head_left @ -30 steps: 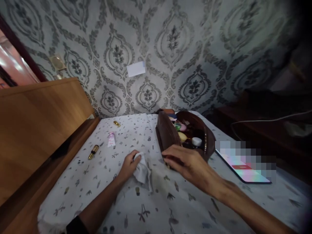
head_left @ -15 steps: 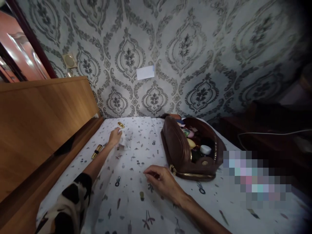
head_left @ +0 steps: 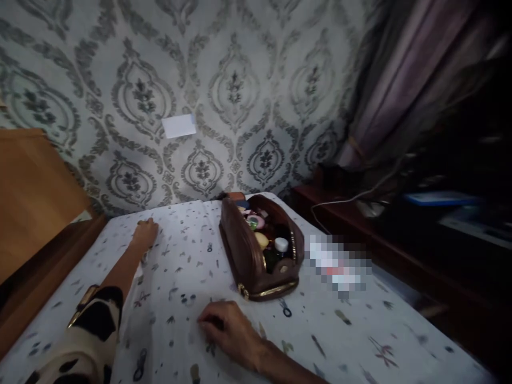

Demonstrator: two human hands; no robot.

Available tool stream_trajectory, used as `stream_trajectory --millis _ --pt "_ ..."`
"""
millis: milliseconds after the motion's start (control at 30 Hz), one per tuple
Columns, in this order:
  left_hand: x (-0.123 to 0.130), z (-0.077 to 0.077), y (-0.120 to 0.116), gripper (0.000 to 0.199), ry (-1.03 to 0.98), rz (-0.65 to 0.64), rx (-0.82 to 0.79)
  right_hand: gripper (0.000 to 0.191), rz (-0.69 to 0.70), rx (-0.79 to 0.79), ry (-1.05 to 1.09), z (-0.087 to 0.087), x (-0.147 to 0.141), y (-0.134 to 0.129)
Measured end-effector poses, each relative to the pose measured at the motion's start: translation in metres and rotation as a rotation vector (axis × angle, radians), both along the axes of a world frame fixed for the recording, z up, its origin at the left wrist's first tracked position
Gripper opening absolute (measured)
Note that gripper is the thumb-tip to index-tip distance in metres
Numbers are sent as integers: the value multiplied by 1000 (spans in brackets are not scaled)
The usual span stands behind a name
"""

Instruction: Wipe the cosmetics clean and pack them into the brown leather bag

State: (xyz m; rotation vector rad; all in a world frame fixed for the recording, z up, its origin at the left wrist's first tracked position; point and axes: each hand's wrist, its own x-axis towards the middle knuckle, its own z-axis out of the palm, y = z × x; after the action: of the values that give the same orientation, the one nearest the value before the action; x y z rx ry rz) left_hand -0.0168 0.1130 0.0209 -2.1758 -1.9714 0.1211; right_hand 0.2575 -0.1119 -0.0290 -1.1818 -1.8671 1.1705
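At the far left of the bed-like surface, my left hand (head_left: 146,233) is lowered onto the patterned white sheet (head_left: 180,282). Its fingers are curled, and what lies under them is hidden. A bit of white, thin material (head_left: 139,265) shows beside that wrist. A gold tube with a dark band (head_left: 87,296) lies partly behind my left sleeve. My right hand (head_left: 230,328) rests on the sheet near the front, loosely curled, with nothing visible in it. Beyond it stands a brown zip bag (head_left: 240,245), unzipped, holding a white-capped bottle (head_left: 281,245), a yellow item (head_left: 262,240) and several others.
Patterned wallpaper (head_left: 236,90) closes off the back, with a white card (head_left: 179,126) on it. A wooden board (head_left: 36,197) borders the left. To the right are a pixelated patch, a dark red ledge (head_left: 316,197), a white cable (head_left: 348,200) and a curtain (head_left: 404,80).
The view has swung right. My left hand has moved onto the spot where a small gold item lay, which is now hidden. The white material is now by its wrist. My right hand remains curled.
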Motion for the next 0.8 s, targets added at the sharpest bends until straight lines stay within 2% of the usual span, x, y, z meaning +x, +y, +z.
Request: stream_trajectory --millis 200,300,400,467,533,600,667,733,800 --pt "8 20 -1 36 57 -94 27 25 -36 -9 12 0 1 2" --pt "23 30 -20 27 -66 -161 58 25 -112 59 27 -1 4 3" --pt "50 36 -67 27 -500 -344 -24 44 -194 137 95 -2 8 3" --pt "74 37 -111 31 -751 -436 -153 64 -183 175 140 -1 10 1" --pt "97 36 -153 31 -893 -465 -287 72 -132 207 195 0 11 0" --pt "115 33 -186 28 -961 -481 -380 58 -75 200 269 1 10 0" --pt "123 28 -206 28 -981 -462 -366 35 -51 144 338 0 7 1" --pt "124 22 -216 28 -1005 -392 -247 20 -65 66 405 -1 4 2" --pt "121 16 -222 32 -1017 -308 -64 16 -66 12 471 -2 1 3"
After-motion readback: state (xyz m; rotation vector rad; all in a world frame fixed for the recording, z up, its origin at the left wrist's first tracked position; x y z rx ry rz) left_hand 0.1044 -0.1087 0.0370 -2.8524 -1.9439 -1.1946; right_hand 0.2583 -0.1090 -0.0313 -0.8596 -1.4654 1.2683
